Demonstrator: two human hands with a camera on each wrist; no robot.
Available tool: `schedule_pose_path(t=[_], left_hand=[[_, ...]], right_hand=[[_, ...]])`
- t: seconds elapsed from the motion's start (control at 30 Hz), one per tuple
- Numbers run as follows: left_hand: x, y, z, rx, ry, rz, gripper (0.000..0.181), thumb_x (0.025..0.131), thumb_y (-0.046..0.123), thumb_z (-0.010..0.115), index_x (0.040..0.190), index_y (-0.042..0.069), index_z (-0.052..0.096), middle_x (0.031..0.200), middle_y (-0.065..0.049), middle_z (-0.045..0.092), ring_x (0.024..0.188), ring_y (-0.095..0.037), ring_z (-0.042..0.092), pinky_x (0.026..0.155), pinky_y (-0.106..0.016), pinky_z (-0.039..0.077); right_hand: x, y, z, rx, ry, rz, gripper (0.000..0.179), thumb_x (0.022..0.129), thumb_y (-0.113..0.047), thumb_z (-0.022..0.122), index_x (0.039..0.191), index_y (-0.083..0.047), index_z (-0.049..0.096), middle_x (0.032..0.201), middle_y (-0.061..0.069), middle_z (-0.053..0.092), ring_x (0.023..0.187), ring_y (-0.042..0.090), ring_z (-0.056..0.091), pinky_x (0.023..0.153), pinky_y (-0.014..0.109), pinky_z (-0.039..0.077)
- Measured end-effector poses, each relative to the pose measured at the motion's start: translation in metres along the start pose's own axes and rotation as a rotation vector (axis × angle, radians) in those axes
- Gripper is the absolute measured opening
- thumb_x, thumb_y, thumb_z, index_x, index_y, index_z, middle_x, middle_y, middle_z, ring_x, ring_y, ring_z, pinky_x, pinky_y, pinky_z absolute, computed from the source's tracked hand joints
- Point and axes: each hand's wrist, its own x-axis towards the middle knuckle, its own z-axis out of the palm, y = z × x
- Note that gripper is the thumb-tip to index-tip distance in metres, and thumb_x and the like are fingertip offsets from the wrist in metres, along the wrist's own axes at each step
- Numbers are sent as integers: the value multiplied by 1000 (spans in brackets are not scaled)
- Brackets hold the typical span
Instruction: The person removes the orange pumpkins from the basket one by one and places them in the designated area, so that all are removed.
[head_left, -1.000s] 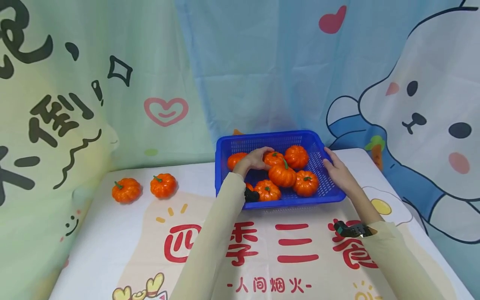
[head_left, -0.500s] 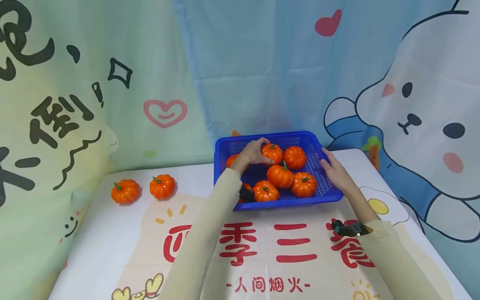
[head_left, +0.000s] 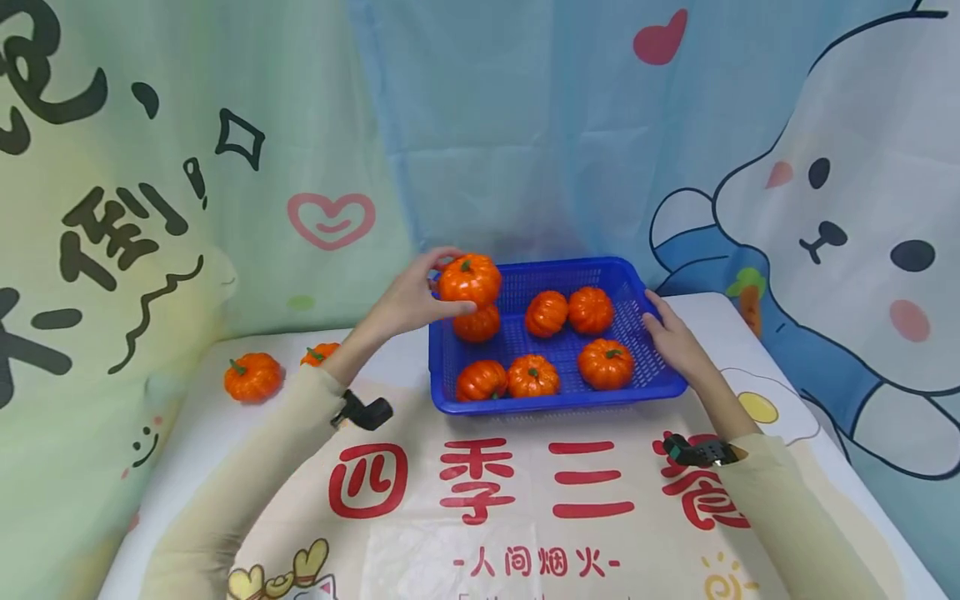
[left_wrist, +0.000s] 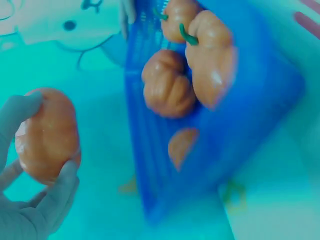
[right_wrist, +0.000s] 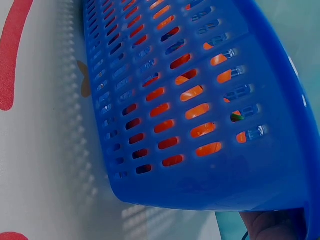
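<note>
My left hand (head_left: pixel 420 296) grips a small orange pumpkin (head_left: pixel 470 281) by its sides, thumb below and fingers above, over the left end of the blue basket (head_left: pixel 555 403). In the left wrist view the pumpkin (left_wrist: pixel 50 135) sits between thumb and fingers, apart from the basket. Several other pumpkins lie inside the basket, among them one (head_left: pixel 606 364) at the front right and one (head_left: pixel 476 323) under the held pumpkin in the head view. My right hand (head_left: pixel 678 342) holds the basket's right rim; in the right wrist view, part of that hand (right_wrist: pixel 272 227) shows beneath the rim.
Two pumpkins stand on the table's left side: one (head_left: pixel 253 377) in full view, the other (head_left: pixel 318 353) partly behind the left wrist. A printed cloth (head_left: pixel 525 533) covers the table. Behind it hangs a patterned curtain (head_left: pixel 487 125).
A pumpkin has been lifted out from among those in the basket. My left hand has moved left and up with it. The right hand stays at the right rim.
</note>
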Motion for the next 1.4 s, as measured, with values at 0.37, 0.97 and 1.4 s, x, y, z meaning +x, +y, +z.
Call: schedule_pose_path(t=[0.37, 0.97, 1.4], left_hand=[[-111, -49, -43, 130, 68, -164, 73, 82, 25, 78, 142, 11, 41, 136, -18, 48, 105, -36, 58, 84, -46, 58], [-95, -114, 13, 195, 62, -407, 75, 85, 32, 74, 146, 15, 34, 135, -23, 45, 119, -39, 50, 98, -57, 49], [-89, -121, 27, 231, 42, -457, 73, 88, 26, 71, 147, 15, 30, 136, -25, 41, 120, -42, 51, 101, -61, 45]], right_hand=[[-3, 2, -4, 6, 16, -20, 59, 106, -36, 21, 157, -13, -1, 160, 27, 4, 146, 52, 7, 114, 70, 9], [-4, 5, -1, 13, 16, -23, 60, 107, -35, 21, 156, -11, -2, 160, 28, 3, 145, 52, 7, 114, 70, 9], [-4, 0, 2, 1, 14, -5, 59, 107, -34, 22, 157, -12, -1, 160, 27, 4, 145, 52, 8, 114, 70, 10]])
